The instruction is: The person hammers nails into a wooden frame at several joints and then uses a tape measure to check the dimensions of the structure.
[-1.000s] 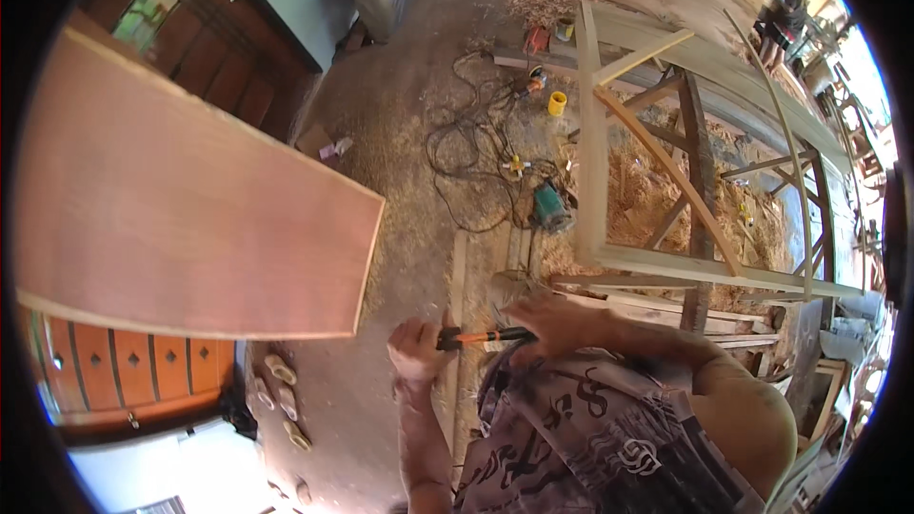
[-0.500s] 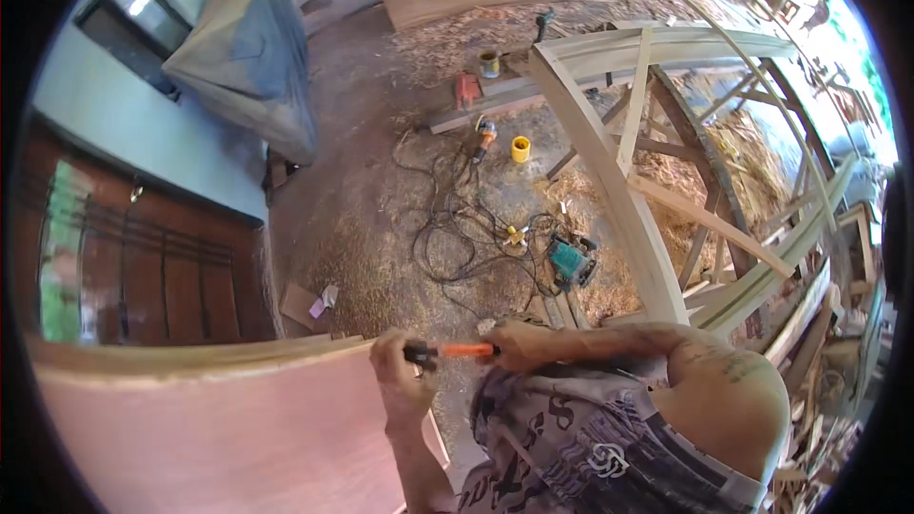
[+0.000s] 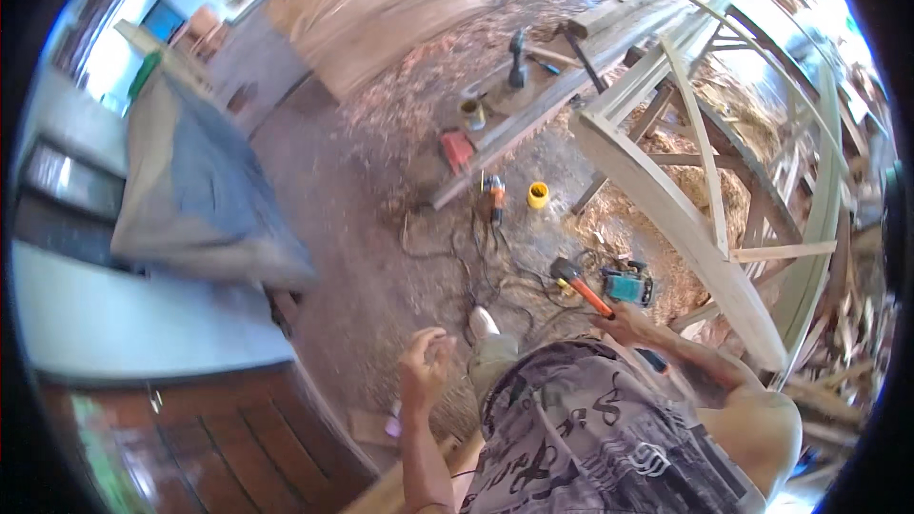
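Note:
My right hand (image 3: 625, 324) is closed around the orange handle of a hammer (image 3: 592, 295). Its dark head points up and to the left, in front of a teal power tool (image 3: 628, 287) on the floor. My left hand (image 3: 427, 362) is raised on the other side of my body. Its fingers are loosely bent and apart, and nothing shows in them.
Tangled cords (image 3: 476, 257) lie by an orange power tool (image 3: 494, 198) and a yellow cup (image 3: 538, 195). A curved wooden frame (image 3: 666, 200) stands at right. Farther off are a red tool (image 3: 457, 149) and a long beam (image 3: 505, 148). A cloth-covered object (image 3: 205, 190) stands left.
My left hand has let go of the hammer's head end. My right hand has carried the hammer rightward. The view has swung, and the pinkish board at lower left has mostly left it.

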`<state>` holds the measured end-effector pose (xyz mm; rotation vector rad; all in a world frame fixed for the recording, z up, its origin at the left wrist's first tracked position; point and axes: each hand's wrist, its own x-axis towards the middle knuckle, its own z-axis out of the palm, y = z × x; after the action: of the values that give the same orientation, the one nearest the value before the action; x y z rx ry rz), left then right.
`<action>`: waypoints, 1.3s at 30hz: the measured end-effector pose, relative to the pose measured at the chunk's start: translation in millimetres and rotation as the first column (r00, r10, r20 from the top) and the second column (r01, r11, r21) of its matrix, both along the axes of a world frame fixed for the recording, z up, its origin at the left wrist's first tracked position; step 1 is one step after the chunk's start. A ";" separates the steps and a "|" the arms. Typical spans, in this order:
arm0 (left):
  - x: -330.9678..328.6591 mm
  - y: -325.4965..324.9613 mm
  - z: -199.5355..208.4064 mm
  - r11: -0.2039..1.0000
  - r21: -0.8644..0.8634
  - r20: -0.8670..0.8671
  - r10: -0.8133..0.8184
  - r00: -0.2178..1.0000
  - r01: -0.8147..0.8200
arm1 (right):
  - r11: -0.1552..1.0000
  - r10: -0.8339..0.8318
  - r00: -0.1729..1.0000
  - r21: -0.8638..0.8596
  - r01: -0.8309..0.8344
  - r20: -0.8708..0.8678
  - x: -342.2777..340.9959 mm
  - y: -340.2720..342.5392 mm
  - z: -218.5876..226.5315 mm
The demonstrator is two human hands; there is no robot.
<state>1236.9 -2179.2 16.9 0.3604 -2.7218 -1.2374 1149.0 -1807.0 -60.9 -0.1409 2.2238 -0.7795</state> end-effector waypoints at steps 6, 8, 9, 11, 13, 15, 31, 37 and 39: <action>-231.5 -78.6 -58.1 0.965 0.147 0.039 -0.227 0.973 0.219 | 0.916 -0.398 0.917 -0.045 0.398 -0.001 -16.4 -55.7 35.5; -305.8 -75.8 -69.9 0.882 0.144 0.045 -0.458 0.888 0.448 | 0.862 -0.506 0.863 0.022 0.506 0.004 -38.9 -76.6 77.1; -340.6 -69.1 -76.6 0.871 0.145 0.047 -0.479 0.877 0.469 | 0.850 -0.527 0.850 0.024 0.526 0.005 -53.5 -85.1 83.2; -404.0 -53.5 -91.3 0.805 0.117 0.062 -0.590 0.805 0.581 | 0.780 -0.624 0.770 -0.036 0.625 -0.132 -84.5 -100.7 87.1; -469.7 -28.1 -118.5 0.778 0.174 0.083 -0.622 0.778 0.603 | 0.727 -0.683 0.723 0.001 0.686 -0.103 -121.0 -105.6 71.5; -521.5 -15.7 -153.7 0.765 0.227 0.117 -0.636 0.763 0.603 | 0.679 -0.734 0.678 -0.090 0.729 -0.043 -160.4 -104.5 44.1; -917.0 39.9 -434.1 0.970 -0.086 0.433 -0.170 0.885 0.228 | 0.172 -0.922 0.150 0.029 0.985 0.358 -415.0 -90.5 96.0; -991.2 40.0 -558.0 0.971 -0.165 0.556 -0.053 0.830 0.172 | 0.384 -0.851 0.275 0.173 0.907 0.447 -480.6 -89.8 41.5; -1008.7 53.6 -594.8 0.999 -0.036 0.676 0.012 0.737 0.017 | 0.319 -0.846 0.124 0.306 0.897 0.519 -502.4 -107.2 29.0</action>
<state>228.2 -2125.6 -577.9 0.9829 -3.3262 -1.2235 646.6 -1914.2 -31.8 1.3960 1.4091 -1.2845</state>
